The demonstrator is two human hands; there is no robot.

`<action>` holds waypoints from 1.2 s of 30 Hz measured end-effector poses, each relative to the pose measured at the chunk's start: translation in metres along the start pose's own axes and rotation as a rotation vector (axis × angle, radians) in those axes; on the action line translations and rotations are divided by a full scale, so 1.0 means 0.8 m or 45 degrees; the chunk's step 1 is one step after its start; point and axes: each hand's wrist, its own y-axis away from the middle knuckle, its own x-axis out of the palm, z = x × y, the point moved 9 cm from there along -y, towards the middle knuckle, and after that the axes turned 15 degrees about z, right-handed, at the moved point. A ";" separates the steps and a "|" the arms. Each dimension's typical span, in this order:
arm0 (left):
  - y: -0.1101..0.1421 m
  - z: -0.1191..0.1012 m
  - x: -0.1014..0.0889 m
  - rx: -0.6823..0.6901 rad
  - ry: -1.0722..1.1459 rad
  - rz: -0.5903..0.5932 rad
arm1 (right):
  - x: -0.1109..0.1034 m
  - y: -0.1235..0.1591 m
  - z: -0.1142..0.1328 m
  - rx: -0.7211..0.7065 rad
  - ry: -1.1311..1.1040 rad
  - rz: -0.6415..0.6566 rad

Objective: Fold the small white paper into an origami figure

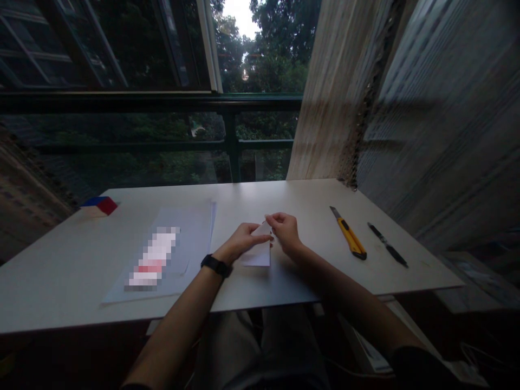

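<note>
A small folded piece of white paper [257, 257] is held up at a tilt over the middle of the table. My left hand [244, 239] grips it from the left side, thumb across its face and a black band on the wrist. At its top corner, my right hand [285, 230] pinches the paper between thumb and fingertips. Some of the left fingers are hidden behind the paper.
Paper sheets [193, 227] lie on the white table [60, 271] to the left, partly blurred out. A red and blue block [101, 205] sits at the far left. On the right lie a yellow box cutter [349, 234], its blade extended, and a black pen [388, 245]. Curtains and a window stand behind.
</note>
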 end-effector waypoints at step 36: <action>0.008 -0.008 -0.006 -0.076 -0.074 -0.120 | 0.003 -0.004 0.009 -0.094 0.271 0.109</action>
